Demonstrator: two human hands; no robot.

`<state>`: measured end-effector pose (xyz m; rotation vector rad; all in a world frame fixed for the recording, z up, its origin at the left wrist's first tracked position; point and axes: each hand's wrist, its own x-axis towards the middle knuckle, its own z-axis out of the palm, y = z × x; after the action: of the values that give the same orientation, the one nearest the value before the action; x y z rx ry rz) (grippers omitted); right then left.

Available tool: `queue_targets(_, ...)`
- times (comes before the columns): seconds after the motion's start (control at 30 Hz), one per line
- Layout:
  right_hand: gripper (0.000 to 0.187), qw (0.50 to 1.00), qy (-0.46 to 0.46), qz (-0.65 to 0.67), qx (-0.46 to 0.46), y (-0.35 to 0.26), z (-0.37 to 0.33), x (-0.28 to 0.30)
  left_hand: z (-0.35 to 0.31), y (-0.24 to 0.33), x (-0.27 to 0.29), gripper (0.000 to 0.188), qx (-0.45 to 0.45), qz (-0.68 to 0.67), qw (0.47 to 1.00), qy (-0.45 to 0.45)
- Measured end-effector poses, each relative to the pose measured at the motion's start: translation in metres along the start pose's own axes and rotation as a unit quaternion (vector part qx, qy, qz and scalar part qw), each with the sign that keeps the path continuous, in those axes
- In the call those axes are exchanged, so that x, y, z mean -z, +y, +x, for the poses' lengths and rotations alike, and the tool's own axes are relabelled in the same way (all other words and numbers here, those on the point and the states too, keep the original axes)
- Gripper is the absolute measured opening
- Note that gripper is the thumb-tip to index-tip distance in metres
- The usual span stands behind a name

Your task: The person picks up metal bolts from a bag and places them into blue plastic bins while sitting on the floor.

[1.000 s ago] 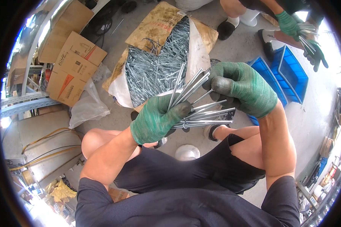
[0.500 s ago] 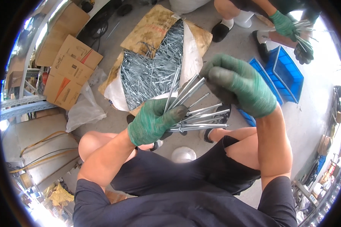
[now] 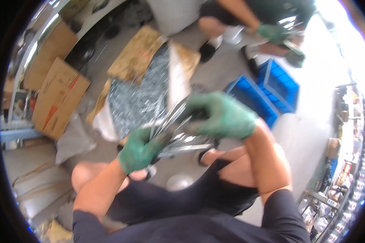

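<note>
My left hand [image 3: 142, 150], in a green glove with dark fingertips, is closed round a fanned bundle of long, thin metal bolts [image 3: 186, 146]. Against the upper ends of that bundle, my right hand [image 3: 221, 115] curls its fingers and thumb, gloved the same way. Motion blurs the fingertips there, so how many bolts they grip is hidden. Beyond my hands lies a large torn-open sack [image 3: 178, 77] with a white lining, heaped with many similar loose bolts [image 3: 136, 101].
Two blue plastic crates [image 3: 278, 87] sit on the floor at the right. Another person [image 3: 271, 34] in green gloves handles metal pieces at the far right. Cardboard boxes [image 3: 59, 97] and a clear plastic bag [image 3: 75, 139] are at the left. Cluttered shelving [image 3: 332, 190] lines the right edge.
The view has shifted, so the surroundings sit further left and lower. My right hand has come down closer onto the bundle; my left hand still holds the bolts.
</note>
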<state>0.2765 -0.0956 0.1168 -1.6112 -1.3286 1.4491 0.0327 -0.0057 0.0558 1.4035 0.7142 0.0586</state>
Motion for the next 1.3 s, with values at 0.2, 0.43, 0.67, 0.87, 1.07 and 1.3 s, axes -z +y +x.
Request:
queue_targets(0.2, 0.022, 0.993, 0.085, 0.061, 0.049, 0.008, 0.0, -0.006, -0.006, 0.013, -0.009, 0.031, 0.023, -0.07, 0.997, -0.035)
queue_targets(0.43, 0.024, 0.993, 0.1, 0.003, 0.064, 0.001, 0.002, -0.01, -0.004, 0.0, 0.002, 0.035, -0.073, 0.033, 0.995, -0.053)
queue_targets(0.67, 0.031, 0.991, 0.101, 0.016, 0.085, 0.009, 0.002, -0.012, -0.004, -0.001, 0.0, 0.04, -0.08, 0.032, 0.995, -0.058)
queue_targets(0.87, 0.024, 0.903, 0.184, 0.388, 0.018, 0.03, 0.009, 0.011, -0.003, -0.009, 0.003, 0.041, -0.151, 0.095, 0.983, -0.031)
queue_targets(1.07, 0.03, 0.923, 0.143, 0.338, -0.114, 0.092, 0.024, 0.005, -0.001, -0.008, -0.002, 0.038, -0.034, -0.041, 0.998, -0.017)
queue_targets(1.3, 0.028, 0.948, 0.103, 0.296, -0.05, 0.069, 0.021, 0.0, -0.003, -0.008, 0.008, 0.038, 0.002, -0.041, 0.999, -0.016)
